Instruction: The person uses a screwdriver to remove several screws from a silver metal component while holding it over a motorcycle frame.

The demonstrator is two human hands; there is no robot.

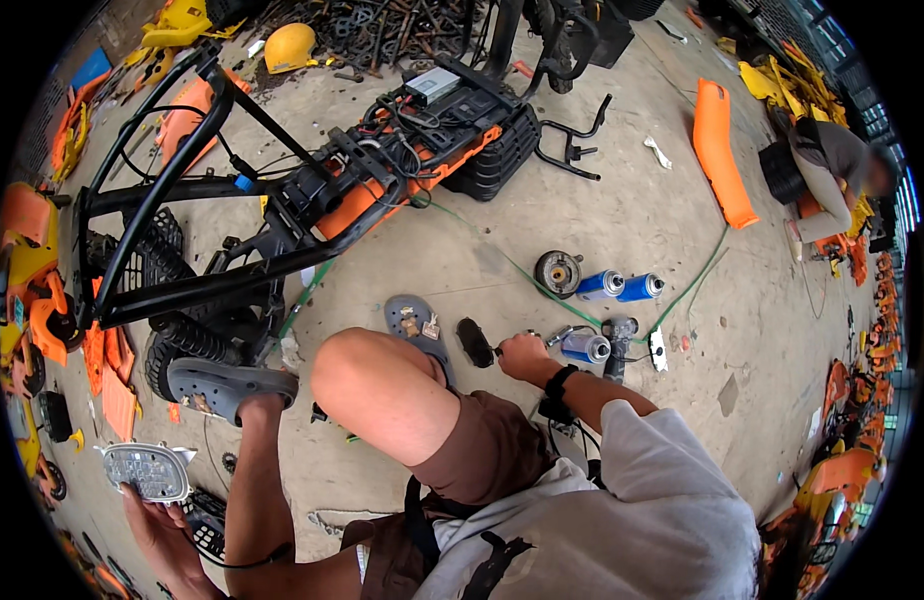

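At the lower left, my left hand [160, 530] grips the edge of an oval lamp unit [147, 473] with a clear lens and a pale rim. My right hand [525, 358] is low over the floor beyond my knee, its fingers closed around something small and dark. Just left of those fingers is a black oval piece [474, 343]; I cannot tell whether it joins what I hold. Right of the hand lies a blue-and-silver spray-type can [586, 347] with a metal fitting at its top. A dark power tool [619, 345] is beside it.
A black vehicle frame [172, 210] with an orange-edged battery deck stands ahead on the left. Two blue cans [640, 288] and a round metal hub [558, 273] are on the floor. An orange panel [722, 155] lies farther right. Another person [827, 175] crouches at far right.
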